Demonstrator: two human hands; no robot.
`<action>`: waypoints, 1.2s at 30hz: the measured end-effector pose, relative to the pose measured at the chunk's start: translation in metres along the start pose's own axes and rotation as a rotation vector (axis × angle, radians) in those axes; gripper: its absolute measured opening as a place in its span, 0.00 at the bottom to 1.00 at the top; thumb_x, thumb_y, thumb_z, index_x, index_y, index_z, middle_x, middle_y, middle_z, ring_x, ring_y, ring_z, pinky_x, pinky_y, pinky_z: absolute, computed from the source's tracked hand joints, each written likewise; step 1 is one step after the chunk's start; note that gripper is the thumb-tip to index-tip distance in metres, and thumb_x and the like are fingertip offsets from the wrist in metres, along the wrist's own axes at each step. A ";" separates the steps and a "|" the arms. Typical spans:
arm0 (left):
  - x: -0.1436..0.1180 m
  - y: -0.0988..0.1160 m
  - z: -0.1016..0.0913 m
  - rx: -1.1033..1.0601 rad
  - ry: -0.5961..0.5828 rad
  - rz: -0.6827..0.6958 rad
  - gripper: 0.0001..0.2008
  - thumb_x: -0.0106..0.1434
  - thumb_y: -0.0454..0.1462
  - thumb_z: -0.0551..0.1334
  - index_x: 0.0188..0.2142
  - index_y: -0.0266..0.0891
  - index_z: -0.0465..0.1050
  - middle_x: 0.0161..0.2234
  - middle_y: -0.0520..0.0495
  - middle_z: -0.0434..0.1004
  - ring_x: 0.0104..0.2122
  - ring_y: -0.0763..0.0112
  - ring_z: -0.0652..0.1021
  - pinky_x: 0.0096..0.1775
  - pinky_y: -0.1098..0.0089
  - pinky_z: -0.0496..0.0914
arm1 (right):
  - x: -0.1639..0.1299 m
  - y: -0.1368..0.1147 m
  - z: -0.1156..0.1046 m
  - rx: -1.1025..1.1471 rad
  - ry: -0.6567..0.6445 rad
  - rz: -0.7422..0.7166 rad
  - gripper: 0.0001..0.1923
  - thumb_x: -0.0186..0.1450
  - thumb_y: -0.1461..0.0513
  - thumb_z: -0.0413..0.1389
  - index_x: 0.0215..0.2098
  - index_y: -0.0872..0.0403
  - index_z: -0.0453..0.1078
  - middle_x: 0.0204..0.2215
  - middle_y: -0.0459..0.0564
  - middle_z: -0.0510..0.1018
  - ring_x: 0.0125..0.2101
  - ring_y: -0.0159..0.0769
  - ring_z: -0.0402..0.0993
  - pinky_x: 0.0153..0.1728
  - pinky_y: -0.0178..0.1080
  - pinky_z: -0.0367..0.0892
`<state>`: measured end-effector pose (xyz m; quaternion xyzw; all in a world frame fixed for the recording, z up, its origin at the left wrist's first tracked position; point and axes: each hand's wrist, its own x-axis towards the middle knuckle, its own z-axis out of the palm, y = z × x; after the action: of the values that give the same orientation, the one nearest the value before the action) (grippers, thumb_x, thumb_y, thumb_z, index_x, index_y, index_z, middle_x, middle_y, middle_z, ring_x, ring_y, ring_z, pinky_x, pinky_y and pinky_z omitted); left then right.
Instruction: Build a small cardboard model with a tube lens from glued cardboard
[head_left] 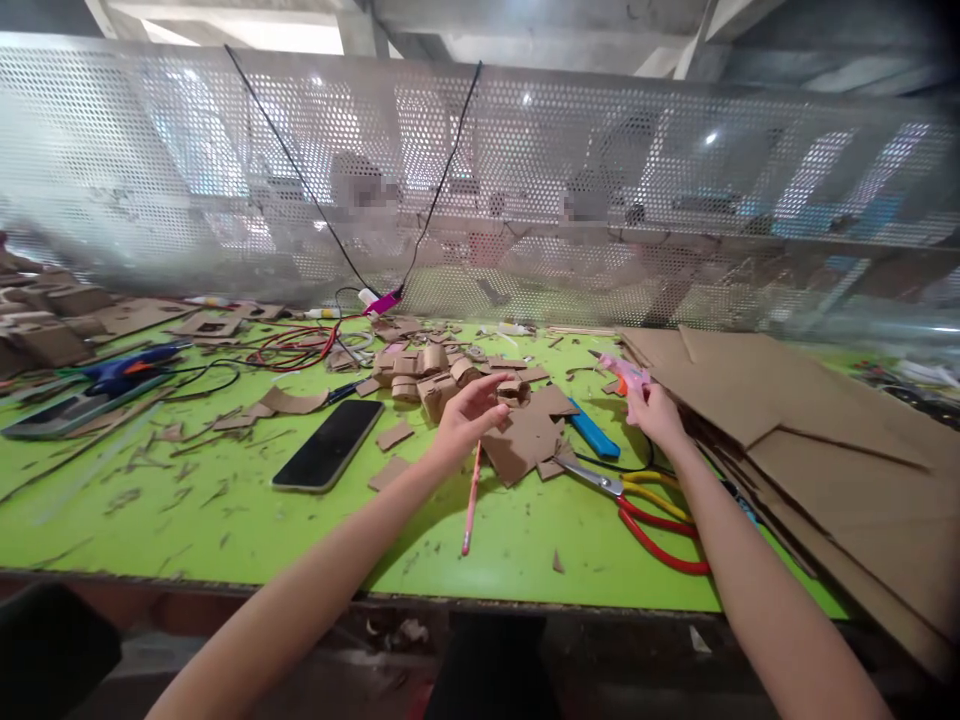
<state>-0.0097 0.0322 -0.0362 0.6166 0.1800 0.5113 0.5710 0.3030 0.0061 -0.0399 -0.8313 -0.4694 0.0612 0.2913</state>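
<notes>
My left hand (469,415) is raised over the green table (225,520) and pinches a small curled cardboard piece (516,390) between thumb and fingers. My right hand (654,412) grips a pink glue gun (626,373) by the edge of the stacked cardboard sheets (810,430). Under the left hand lie flat cardboard cut-outs (525,440) and a pink pencil (471,500). Red-and-yellow-handled scissors (637,500) and a blue utility knife (592,430) lie between the two hands.
A black phone (328,445) lies face up left of the left hand. A heap of small cardboard rolls (424,370) sits behind it. Red and black wires (292,350), a blue glue gun (124,370) and cardboard scraps cover the left. A perforated metal screen (480,180) backs the table.
</notes>
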 end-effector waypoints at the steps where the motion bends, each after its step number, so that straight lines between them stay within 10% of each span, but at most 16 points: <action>1: 0.000 0.000 0.000 -0.027 -0.009 -0.007 0.23 0.53 0.38 0.69 0.49 0.42 0.71 0.51 0.43 0.72 0.32 0.75 0.75 0.34 0.71 0.75 | -0.003 -0.004 -0.001 0.092 0.002 -0.029 0.18 0.66 0.54 0.45 0.46 0.58 0.64 0.33 0.57 0.79 0.33 0.39 0.78 0.31 0.36 0.71; 11: 0.003 -0.009 -0.007 -0.124 -0.010 -0.072 0.24 0.52 0.39 0.70 0.49 0.43 0.72 0.39 0.46 0.77 0.34 0.72 0.77 0.37 0.68 0.76 | -0.053 -0.045 -0.022 1.044 -0.144 -0.224 0.16 0.47 0.53 0.65 0.28 0.53 0.68 0.25 0.44 0.73 0.22 0.30 0.69 0.22 0.34 0.66; 18: 0.004 -0.008 -0.010 -0.094 -0.012 -0.107 0.27 0.52 0.39 0.70 0.52 0.40 0.71 0.38 0.45 0.78 0.32 0.72 0.77 0.35 0.70 0.75 | -0.088 -0.058 -0.034 0.797 -0.389 -0.433 0.14 0.52 0.51 0.63 0.26 0.53 0.71 0.14 0.42 0.67 0.14 0.28 0.60 0.12 0.33 0.59; 23: 0.004 -0.006 -0.012 -0.073 -0.031 -0.122 0.27 0.51 0.39 0.70 0.52 0.42 0.72 0.32 0.47 0.78 0.28 0.75 0.75 0.33 0.71 0.73 | -0.098 -0.064 -0.031 0.656 -0.273 -0.641 0.08 0.57 0.56 0.60 0.28 0.52 0.72 0.24 0.47 0.78 0.25 0.35 0.73 0.27 0.37 0.73; 36: 0.002 -0.004 -0.009 -0.049 -0.115 -0.129 0.26 0.50 0.38 0.71 0.50 0.43 0.74 0.32 0.48 0.79 0.28 0.75 0.75 0.32 0.72 0.72 | -0.107 -0.073 -0.028 0.611 -0.311 -0.626 0.10 0.56 0.56 0.60 0.33 0.53 0.75 0.24 0.48 0.79 0.26 0.39 0.75 0.26 0.37 0.72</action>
<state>-0.0149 0.0397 -0.0409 0.6179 0.1738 0.4413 0.6271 0.2000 -0.0648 0.0044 -0.5068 -0.6963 0.2296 0.4535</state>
